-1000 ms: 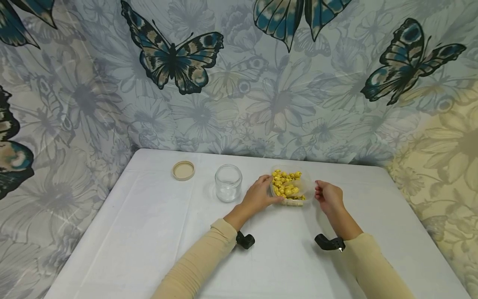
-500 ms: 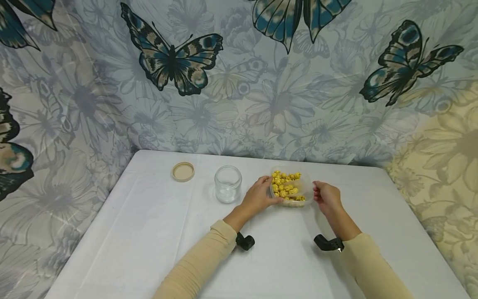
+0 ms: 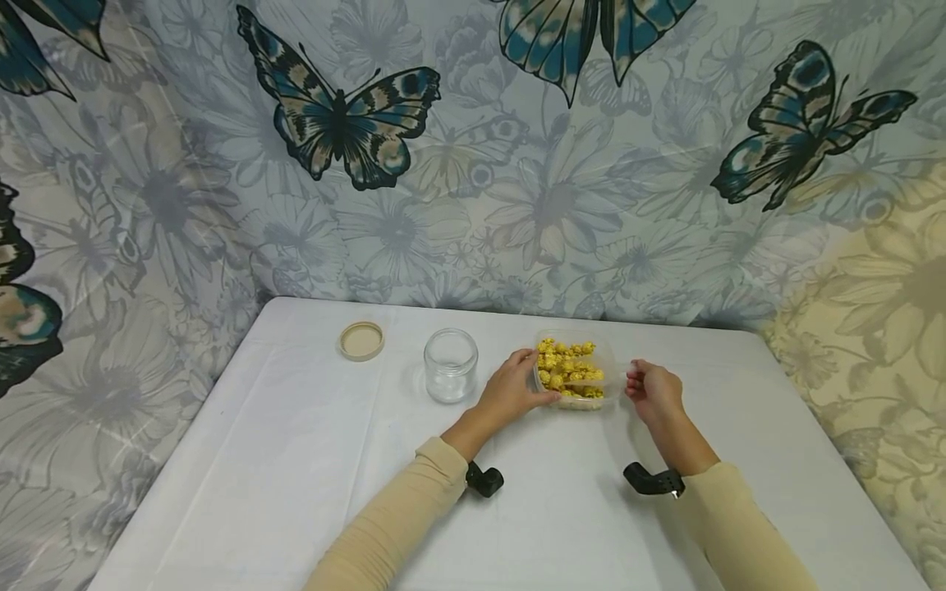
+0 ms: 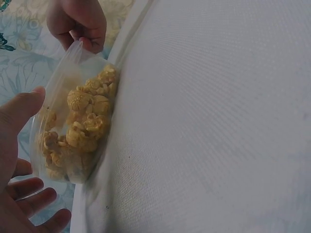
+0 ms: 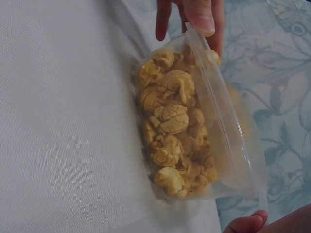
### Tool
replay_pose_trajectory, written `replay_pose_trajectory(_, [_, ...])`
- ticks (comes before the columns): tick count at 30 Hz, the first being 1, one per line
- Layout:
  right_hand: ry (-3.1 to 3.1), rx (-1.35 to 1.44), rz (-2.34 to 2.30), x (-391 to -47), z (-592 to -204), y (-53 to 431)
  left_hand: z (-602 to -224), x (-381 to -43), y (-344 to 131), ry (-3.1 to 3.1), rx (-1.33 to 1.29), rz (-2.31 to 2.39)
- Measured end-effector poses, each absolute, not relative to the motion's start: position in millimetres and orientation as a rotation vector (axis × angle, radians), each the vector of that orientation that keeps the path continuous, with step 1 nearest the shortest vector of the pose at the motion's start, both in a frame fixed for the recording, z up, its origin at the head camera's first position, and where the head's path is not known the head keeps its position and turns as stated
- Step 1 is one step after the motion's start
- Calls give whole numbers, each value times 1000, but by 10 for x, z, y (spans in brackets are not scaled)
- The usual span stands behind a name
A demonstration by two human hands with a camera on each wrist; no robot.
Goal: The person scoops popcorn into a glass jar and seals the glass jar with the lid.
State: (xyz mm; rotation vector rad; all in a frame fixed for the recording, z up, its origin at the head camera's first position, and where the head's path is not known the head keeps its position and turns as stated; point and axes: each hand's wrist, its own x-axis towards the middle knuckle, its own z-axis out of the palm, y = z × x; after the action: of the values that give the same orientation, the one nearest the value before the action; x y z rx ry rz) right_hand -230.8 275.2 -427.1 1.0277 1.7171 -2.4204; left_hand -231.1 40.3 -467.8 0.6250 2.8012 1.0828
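White cloth-covered worktop (image 3: 296, 468) carries everything. Left hand (image 3: 510, 384), partly spread, grips the left side of a clear square plastic tub (image 3: 580, 403), near the far edge, right of middle; probably light, slick and flexible, best steadied below the rim. Right hand (image 3: 658, 394), fingers curled, pinches what looks like a translucent plastic scoop's handle (image 3: 631, 370), likely stiff. Empty clear glass jar (image 3: 451, 369): left of tub, presumably fragile. Round tan lid (image 3: 362, 341): towards far-left corner. Knobbly yellow popcorn (image 3: 565, 361): in tub, probably feather-light, crumbly.
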Motion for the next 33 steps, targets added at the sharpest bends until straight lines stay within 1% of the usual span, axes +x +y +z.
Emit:
replay_pose_trajectory(8, [1565, 1003, -2507, -2275, -4209, 2773, -4694, -2305, 406, 2797, 626, 1102])
replay_pose_trajectory(14, [1500, 933, -2571, -2269, -4180, 2806, -4705, -2282, 409, 2821, 630, 1101])
replay_pose_trajectory(33, [1397, 832, -2649, -2239, -4160, 2855, -4707, -2311, 362, 2788, 645, 1131])
